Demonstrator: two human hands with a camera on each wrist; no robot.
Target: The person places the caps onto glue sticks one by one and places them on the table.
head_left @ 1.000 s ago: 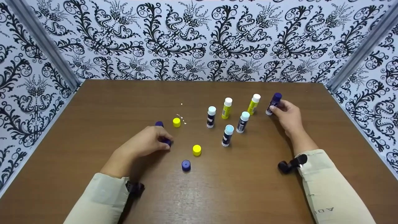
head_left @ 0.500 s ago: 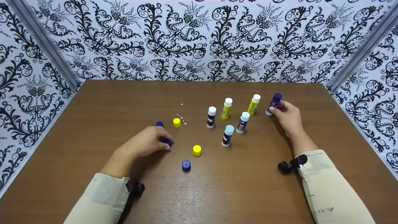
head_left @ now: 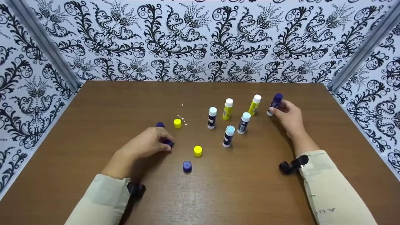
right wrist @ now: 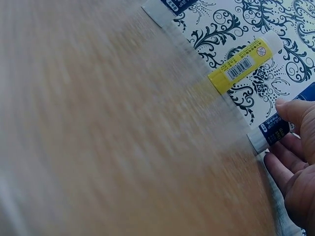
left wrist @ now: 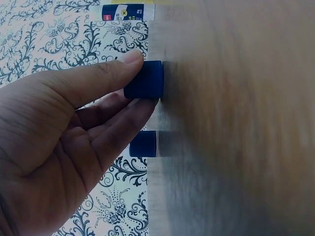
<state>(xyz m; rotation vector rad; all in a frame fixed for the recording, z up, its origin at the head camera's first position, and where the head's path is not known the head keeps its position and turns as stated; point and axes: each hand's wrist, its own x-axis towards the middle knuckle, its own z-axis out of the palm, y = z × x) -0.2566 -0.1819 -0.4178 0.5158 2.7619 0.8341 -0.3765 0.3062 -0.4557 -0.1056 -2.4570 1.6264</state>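
On the left of the table, my left hand (head_left: 149, 142) pinches a dark blue cap (left wrist: 147, 79) between thumb and fingers; the cap stands on the tabletop. Just beyond it is another blue cap (head_left: 160, 124), partly behind the hand in the head view. At the far right my right hand (head_left: 289, 117) grips a capped dark blue glue stick (head_left: 275, 104), upright on the table. Nearest to that stick stands a yellow glue stick (head_left: 255, 105) with a white top. In the right wrist view, thumb and fingers lie around the label of the held glue stick (right wrist: 275, 129).
Uncapped glue sticks stand mid-table: another yellow one (head_left: 227, 109) and three dark blue ones, the closest (head_left: 228, 137) in front. Yellow caps (head_left: 177, 123) (head_left: 197, 151) and a blue cap (head_left: 187, 166) sit left of them. White crumbs (head_left: 182, 118) lie behind. Patterned walls (head_left: 200, 40) enclose the table.
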